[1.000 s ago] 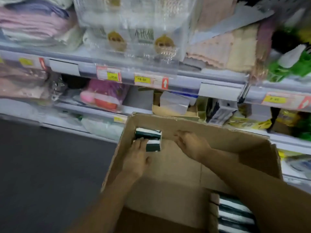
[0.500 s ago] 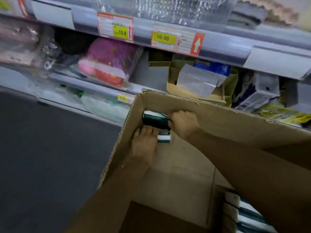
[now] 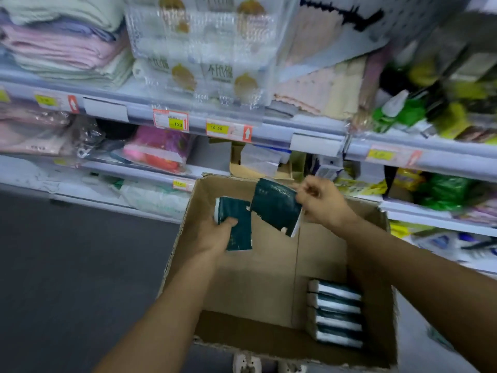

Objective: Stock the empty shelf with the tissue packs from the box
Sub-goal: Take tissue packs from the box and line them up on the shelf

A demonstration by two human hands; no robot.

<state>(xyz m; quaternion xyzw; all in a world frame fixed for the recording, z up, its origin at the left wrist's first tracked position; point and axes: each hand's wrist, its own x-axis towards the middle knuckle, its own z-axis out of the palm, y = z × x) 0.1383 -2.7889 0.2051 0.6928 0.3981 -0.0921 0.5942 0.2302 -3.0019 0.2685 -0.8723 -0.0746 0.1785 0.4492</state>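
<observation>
An open cardboard box (image 3: 271,270) stands in front of the shelves. My left hand (image 3: 215,232) grips one dark green tissue pack (image 3: 236,224) above the box's far left corner. My right hand (image 3: 320,200) pinches a second dark green tissue pack (image 3: 277,205) by its upper right edge, lifted and tilted just over the box's far wall. Several more green and white tissue packs (image 3: 336,313) lie stacked in the box's near right corner. Behind the box, a gap on the middle shelf (image 3: 215,154) holds only a small tan carton (image 3: 252,168).
Folded towels (image 3: 64,47) and clear wrapped tissue bundles (image 3: 204,55) fill the top shelf. Pink bagged goods (image 3: 158,149) sit at the left on the middle shelf, green and yellow packs (image 3: 443,189) at the right. Dark floor (image 3: 67,265) spreads to the left of the box.
Both hands have lifted their packs from the box's far left corner. The right pack has risen to the box rim and turned its broad face toward me.
</observation>
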